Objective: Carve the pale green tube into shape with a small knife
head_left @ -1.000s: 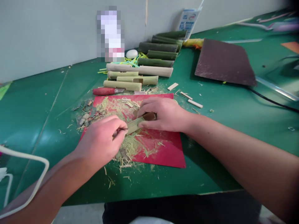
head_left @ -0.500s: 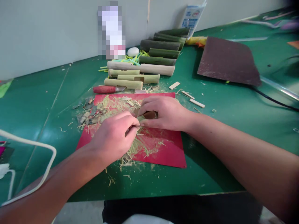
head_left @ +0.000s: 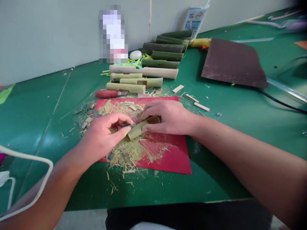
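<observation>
Pinning a short pale-green split bamboo piece (head_left: 138, 129) flat on a red rectangular cutting mat (head_left: 168, 153), the right hand (head_left: 168, 116) has fingers closed over its far end, thumb pressed along the near side. Left hand (head_left: 103, 137) just left of it, thumb and forefinger pinched shut on a small dark blade (head_left: 126, 125) whose tip touches the bamboo's near end; blade mostly hidden. Writing: a white-and-blue printed packet (head_left: 196, 17) leans on the wall far beyond the grip, text too small to read; a blurred-out upright item beside it, unreadable. Pale fibrous shavings (head_left: 127, 155) piled under and toward the body from the grip. Beyond the hands, a red-handled knife (head_left: 107, 93), then a row of pale and dark-green bamboo tubes (head_left: 153, 64). Dark brown sandpaper sheet (head_left: 230, 62) far right. Green table surface (head_left: 227, 121) bare right of the mat; table edge close to the body.
</observation>
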Tool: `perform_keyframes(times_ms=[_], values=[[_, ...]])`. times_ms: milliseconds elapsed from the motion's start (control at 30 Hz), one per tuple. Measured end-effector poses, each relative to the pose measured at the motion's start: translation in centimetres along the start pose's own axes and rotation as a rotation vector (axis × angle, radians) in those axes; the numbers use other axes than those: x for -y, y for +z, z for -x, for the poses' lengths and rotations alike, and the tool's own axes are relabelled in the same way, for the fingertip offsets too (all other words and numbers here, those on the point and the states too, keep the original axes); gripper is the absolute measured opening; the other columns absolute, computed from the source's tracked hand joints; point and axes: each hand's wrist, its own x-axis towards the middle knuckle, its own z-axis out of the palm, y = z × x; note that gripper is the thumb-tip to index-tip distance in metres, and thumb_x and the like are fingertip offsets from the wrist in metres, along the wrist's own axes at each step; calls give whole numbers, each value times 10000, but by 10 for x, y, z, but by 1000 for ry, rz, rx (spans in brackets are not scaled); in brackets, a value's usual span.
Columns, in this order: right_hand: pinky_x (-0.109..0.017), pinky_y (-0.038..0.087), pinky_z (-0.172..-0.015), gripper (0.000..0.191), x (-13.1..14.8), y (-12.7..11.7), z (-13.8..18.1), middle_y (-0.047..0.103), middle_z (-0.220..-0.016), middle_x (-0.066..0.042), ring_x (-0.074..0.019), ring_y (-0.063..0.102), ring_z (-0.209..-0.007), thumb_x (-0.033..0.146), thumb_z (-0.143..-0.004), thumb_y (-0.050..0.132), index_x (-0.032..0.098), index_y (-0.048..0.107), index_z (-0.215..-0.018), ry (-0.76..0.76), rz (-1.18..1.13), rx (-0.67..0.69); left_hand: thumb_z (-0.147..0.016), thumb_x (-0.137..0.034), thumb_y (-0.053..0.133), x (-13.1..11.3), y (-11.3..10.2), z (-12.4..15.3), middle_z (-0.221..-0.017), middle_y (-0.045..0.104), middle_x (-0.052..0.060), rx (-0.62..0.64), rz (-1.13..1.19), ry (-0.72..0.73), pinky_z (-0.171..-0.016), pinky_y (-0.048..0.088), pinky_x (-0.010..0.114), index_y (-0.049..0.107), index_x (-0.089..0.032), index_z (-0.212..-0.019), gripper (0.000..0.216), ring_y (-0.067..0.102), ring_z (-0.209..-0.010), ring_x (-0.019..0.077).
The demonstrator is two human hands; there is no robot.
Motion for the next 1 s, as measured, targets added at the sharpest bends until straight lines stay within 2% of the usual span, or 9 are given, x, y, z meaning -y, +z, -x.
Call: perform_keyframes(times_ms=[100, 333, 533, 667, 833, 1000], values=[[-265, 352, -639, 249, 1, -1, 0, 646, -942, -24, -173, 564, -838, 383, -782, 594, 236, 686, -961, -3, -13, 6, -776, -237, 611, -1, -1, 1, -859, 678, -11, 5, -37, 24, -591, 471, 191, 661, -220, -887, 123, 604, -712, 115], [-267, 357, -642, 238, 0, 0, 0, 649, -946, -18, -173, 566, -839, 383, -780, 594, 241, 688, -946, -7, -16, -3, -768, -227, 611, -4, -2, 4, -832, 679, -20, -27, -127, 40, -597, 459, 202, 677, -232, -871, 122, 592, -696, 113], [-269, 360, -642, 239, -1, 0, 0, 648, -938, -17, -173, 565, -835, 398, -778, 595, 249, 686, -942, -6, -10, -8, -764, -250, 622, -5, -3, 5, -782, 664, -34, -24, -127, 2, -541, 439, 178, 666, -243, -878, 123, 549, -606, 88], [-269, 362, -643, 245, -1, 0, 0, 645, -927, -16, -170, 562, -820, 407, -776, 594, 251, 685, -941, -7, -4, -9, -755, -243, 631, -4, -1, 5, -770, 657, -40, -42, -111, -8, -560, 446, 172, 662, -248, -891, 139, 540, -594, 81], [-269, 363, -654, 235, -1, 0, 1, 647, -931, -15, -167, 561, -822, 404, -779, 589, 249, 686, -927, -9, -6, -11, -729, -258, 658, -7, 0, 6, -754, 658, -27, -106, -68, -85, -573, 461, 180, 651, -217, -827, 106, 560, -605, 91], [-271, 362, -657, 232, 1, -1, 1, 647, -928, -21, -173, 563, -834, 390, -771, 598, 238, 689, -921, 0, -7, -14, -716, -245, 662, -9, 1, 7, -699, 646, -23, -77, -34, -130, -543, 461, 190, 632, -197, -770, 78, 560, -581, 100]])
